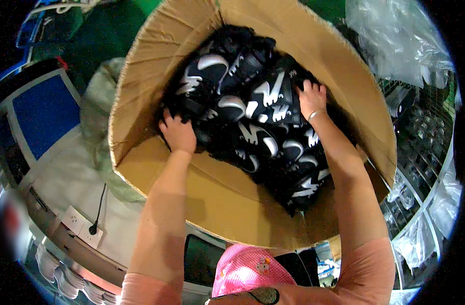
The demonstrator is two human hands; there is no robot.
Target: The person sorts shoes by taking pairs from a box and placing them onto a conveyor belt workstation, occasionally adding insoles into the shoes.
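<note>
Deep in a large cardboard box (pixel 171 30) lies a pile of black shoe uppers (pixel 265 96) with white and silver patches. My left hand (pixel 179 134) grips the left edge of the pile, its fingertips sunk into the black material. At the pile's right side, my right hand (pixel 312 99) has its fingers curled over the edge of an upper. A bracelet (pixel 314 115) circles my right wrist. Both forearms reach in over the box's near rim. Dark, overlapping material partly hides what each hand's fingertips hold.
Left of the box stand a pale green sack (pixel 103 91) and a white surface with a socket strip (pixel 85 226) and a black plug (pixel 93 229). A wire rack (pixel 420 127) is on the right, with clear plastic bags (pixel 400 35) above it. The green floor (pixel 97 30) shows behind.
</note>
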